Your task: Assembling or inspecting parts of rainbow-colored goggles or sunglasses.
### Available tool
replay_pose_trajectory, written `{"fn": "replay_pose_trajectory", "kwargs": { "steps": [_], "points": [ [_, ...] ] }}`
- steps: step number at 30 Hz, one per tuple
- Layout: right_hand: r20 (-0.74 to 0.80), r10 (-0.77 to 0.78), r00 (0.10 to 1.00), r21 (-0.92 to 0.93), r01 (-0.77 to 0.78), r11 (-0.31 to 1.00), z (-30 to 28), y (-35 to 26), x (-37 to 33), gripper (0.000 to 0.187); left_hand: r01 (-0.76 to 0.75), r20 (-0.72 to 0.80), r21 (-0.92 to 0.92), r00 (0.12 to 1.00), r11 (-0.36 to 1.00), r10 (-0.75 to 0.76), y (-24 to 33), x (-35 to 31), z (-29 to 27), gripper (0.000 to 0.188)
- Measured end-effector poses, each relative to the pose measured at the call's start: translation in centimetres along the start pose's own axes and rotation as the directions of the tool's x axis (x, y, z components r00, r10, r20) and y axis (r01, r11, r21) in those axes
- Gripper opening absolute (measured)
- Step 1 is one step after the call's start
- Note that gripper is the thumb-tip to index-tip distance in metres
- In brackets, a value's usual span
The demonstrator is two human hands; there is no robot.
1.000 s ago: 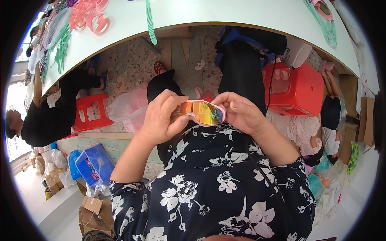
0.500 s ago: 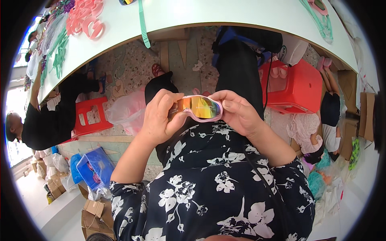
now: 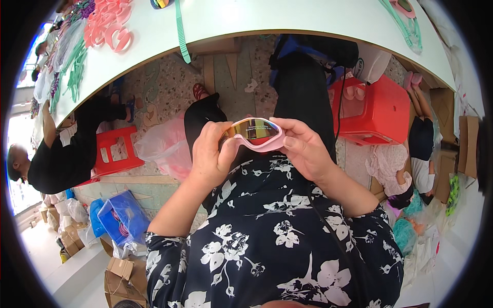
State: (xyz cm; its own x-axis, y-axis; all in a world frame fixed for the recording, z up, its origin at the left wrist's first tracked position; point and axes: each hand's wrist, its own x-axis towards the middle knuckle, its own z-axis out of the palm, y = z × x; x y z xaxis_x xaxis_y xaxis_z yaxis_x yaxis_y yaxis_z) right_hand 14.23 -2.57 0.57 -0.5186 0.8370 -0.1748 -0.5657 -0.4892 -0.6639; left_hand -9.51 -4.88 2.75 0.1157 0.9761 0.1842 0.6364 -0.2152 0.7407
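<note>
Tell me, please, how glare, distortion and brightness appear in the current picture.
Head view: the goggles show a coloured sheen on their lens; head view: the near edge of the table bows with fisheye distortion; head view: patches at far left wash out to white, while the corners go black.

Left fingers (image 3: 217, 129) and right fingers (image 3: 294, 124) hold pink goggles (image 3: 254, 131) by their 2 ends

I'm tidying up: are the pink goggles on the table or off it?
Off: the left hand and right hand hold the pink goggles by opposite ends, clear of the white table, whose edge lies beyond.
</note>
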Motion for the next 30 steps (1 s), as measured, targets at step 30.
{"fn": "replay_pose_trajectory", "kwargs": {
  "steps": [30],
  "points": [
    [0.007,-0.125,0.992,-0.196,0.124,0.973,0.1,-1.0,-0.5,0.033,-0.212,-0.128,0.038,0.968,0.977,0.215,0.2,-0.6,1.1,0.042]
  ]
}}
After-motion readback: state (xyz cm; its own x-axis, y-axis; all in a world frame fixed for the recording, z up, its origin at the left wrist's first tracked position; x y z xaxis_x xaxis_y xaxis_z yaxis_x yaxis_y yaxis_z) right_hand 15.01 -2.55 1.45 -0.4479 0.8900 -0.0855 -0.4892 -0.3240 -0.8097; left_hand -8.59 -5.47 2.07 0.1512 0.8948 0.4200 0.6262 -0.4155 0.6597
